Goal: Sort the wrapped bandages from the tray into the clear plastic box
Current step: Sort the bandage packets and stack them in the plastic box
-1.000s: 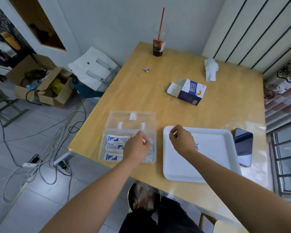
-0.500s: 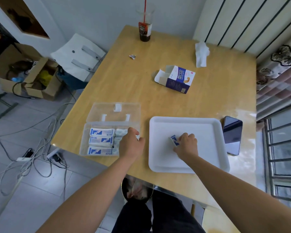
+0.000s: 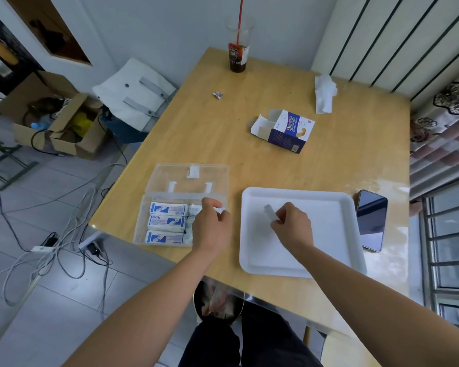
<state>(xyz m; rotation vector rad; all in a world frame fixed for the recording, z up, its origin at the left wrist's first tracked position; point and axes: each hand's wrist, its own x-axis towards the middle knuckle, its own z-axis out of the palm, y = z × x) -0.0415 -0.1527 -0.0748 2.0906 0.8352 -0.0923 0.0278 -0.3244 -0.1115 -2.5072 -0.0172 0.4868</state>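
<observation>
1. One bandage (image 3: pixel 269 211) is in play. Your right hand (image 3: pixel 292 223) pinches it by one end between thumb and fingers (image 3: pixel 282 215), just above the tray (image 3: pixel 329 196), left of its middle.
2. Your left hand (image 3: pixel 212 226) hovers over the right end of the box (image 3: pixel 143 221) with its fingers (image 3: pixel 224 216) curled. I can't tell whether they hold anything or only touch the wrappers there.
3. Three stacks (image 3: pixel 167 221) lie flat in the left part of the box, long side across. The lid (image 3: pixel 188 178) is folded open behind it, so access from above is free.
4. My call for this step:
   - Carry the bandage left, low over the tray rim.
   - Turn it to match the stacks.
   - Lay it flat in the right part; don't drop it on edge.
5. Clear your left hand off the drop spot first, or use it to steady the box wall. The box looks light and sits near the desk (image 3: pixel 210 133) edge, so a shove could slide it off.
6. Keep the pinch light, as a thin wrapper will likely crease.
7. Writing:
   - The stack wrappers are white with blue print, too blurred to read.
   - The carton (image 3: pixel 289 131) is blue and white with a plaster picture, and its lettering is illegible.
   - The cup (image 3: pixel 237 53) has a dark label that is not readable either.
</observation>
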